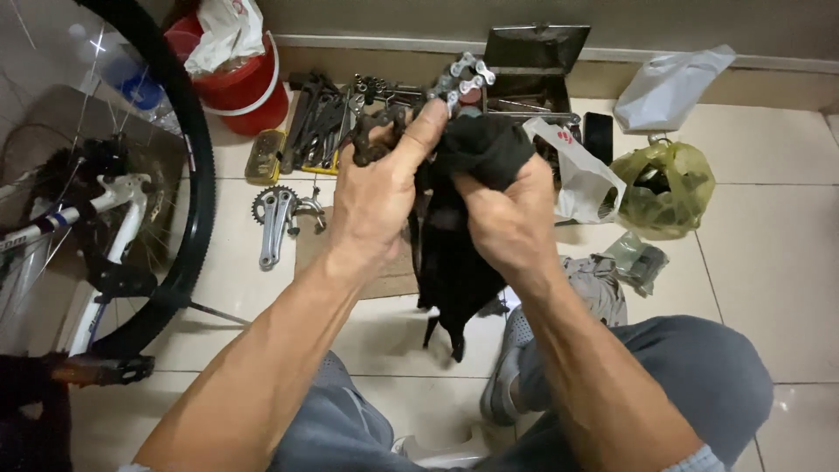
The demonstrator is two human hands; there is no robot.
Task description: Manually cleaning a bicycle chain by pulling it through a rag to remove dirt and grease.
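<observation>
Up near the wall, an open dark metal toolbox [531,77] stands with its lid raised, and what lies inside is too dim to make out, perhaps a few loose tools. Left of it sits a red plastic bucket [249,89] stuffed with a crumpled white bag, and a spread of dark wrenches and sockets [325,118] lies on the floor between the two. To the right are a translucent green plastic bag [669,188] with something dark in it, a white plastic bag [584,179] beside the toolbox, and another pale bag [669,83] against the wall. The greasy metal bicycle chain [459,80] is held up in front of the toolbox; its upper links look bright silver, the lower ones brown and dirty. The left hand [376,197] pinches the dirty stretch between thumb and fingers, while the right hand [507,218] is closed around a black cloth rag [463,227] wrapped about the chain, the rag's tail hanging down. A silver crank arm with a toothed chainring [275,218] lies on the cream tiled floor [769,245]. A white-framed bicycle with a black tyre [179,175] stands at the left.
</observation>
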